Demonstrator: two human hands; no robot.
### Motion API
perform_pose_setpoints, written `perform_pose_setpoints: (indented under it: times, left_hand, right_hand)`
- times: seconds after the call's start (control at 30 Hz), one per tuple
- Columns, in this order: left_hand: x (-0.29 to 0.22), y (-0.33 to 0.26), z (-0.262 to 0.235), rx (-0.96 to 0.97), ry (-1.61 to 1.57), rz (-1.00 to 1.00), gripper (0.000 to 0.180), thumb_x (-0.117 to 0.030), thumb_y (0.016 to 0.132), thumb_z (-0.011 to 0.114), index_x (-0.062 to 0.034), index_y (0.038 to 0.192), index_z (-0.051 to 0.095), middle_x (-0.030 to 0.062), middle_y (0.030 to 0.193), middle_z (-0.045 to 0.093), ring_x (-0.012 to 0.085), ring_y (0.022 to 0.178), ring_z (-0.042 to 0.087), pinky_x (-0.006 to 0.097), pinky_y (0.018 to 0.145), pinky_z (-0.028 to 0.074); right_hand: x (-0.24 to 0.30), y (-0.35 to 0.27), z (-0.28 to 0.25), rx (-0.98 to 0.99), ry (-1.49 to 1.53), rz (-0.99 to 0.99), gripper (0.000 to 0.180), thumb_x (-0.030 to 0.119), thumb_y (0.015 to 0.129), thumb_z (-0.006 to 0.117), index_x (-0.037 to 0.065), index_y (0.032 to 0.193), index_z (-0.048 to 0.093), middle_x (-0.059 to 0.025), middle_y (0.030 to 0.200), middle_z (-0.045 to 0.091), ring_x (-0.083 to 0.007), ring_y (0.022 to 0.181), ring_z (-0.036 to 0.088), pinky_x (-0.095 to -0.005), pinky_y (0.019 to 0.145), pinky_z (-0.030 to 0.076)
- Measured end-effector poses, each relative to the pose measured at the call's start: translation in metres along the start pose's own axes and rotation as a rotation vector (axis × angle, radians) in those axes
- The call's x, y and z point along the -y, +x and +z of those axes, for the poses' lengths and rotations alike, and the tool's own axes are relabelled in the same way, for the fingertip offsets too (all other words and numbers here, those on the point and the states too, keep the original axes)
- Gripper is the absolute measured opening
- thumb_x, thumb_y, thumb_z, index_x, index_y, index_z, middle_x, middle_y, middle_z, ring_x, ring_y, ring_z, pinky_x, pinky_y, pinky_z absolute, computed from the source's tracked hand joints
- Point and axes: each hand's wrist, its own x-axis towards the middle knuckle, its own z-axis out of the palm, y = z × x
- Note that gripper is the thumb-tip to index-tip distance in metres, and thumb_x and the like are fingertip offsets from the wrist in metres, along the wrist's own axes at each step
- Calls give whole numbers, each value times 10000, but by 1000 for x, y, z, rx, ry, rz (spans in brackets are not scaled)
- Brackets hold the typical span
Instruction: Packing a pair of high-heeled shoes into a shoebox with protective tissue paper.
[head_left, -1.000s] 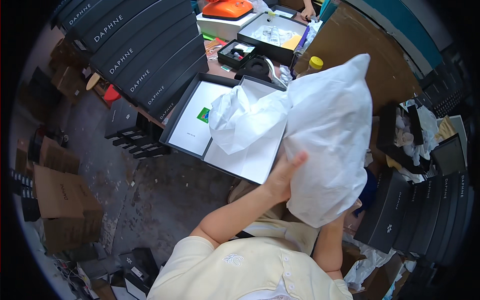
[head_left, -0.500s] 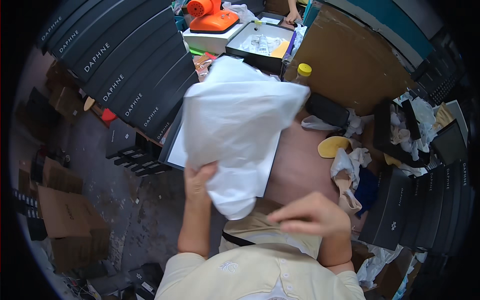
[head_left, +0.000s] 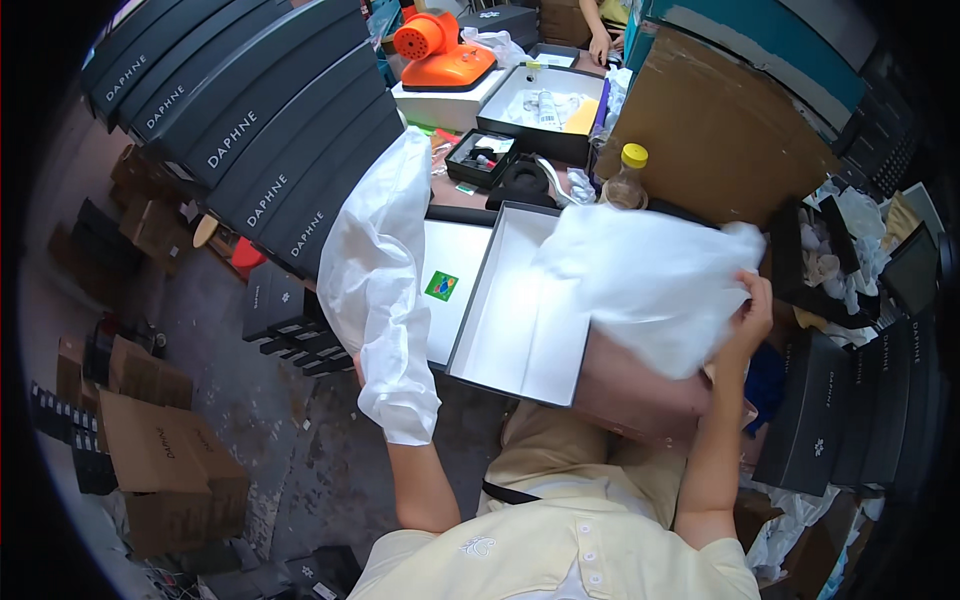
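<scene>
My left hand point(head_left: 361, 371) is mostly hidden behind a drooping length of white tissue paper point(head_left: 375, 260), which it holds up at the left; whether anything is wrapped inside does not show. At the right, my right hand point(head_left: 752, 315) pinches the edge of another white sheet point(head_left: 660, 280), blurred by motion. That sheet hangs over the right side of an open shoebox point(head_left: 480, 330), dark outside and white inside. Against its left side lies a white-lined lid point(head_left: 456, 247) bearing a green sticker point(head_left: 442, 286).
Dark shoeboxes point(head_left: 270, 130) are stacked high at the left, others point(head_left: 850, 400) at the right. Behind are an orange fan-like device point(head_left: 450, 62), a small black box point(head_left: 480, 158) and a yellow-capped bottle point(head_left: 627, 185). A co-worker's hand point(head_left: 600, 48) shows at the back.
The white paper held in front of me has moved left with my left hand, uncovering the open shoebox. My right hand, free before, has moved up and right and now grips a sheet.
</scene>
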Motion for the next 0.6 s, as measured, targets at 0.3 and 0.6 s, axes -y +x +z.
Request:
perform_pose_setpoints:
  times: [0.3,0.6]
  left_hand:
    - [75,-2,19,-269,910,387,443,-211,730,605,36,1092,534,130,987,606,222,821,616,362,652,507]
    - [21,58,47,967,2823,737,499,6,712,558,-53,1206,527,56,720,530,257,572,491,377,527,411]
  right_hand:
    - [104,-23,-28,701,369,169,840,331,667,782,-1,1330,387,-179,1228,536,-277,1087,550,-368,921,425]
    - [101,-54,126,765,1340,785,500,343,874,585,-9,1207,461,-81,1083,574,-143,958,566,-288,808,467]
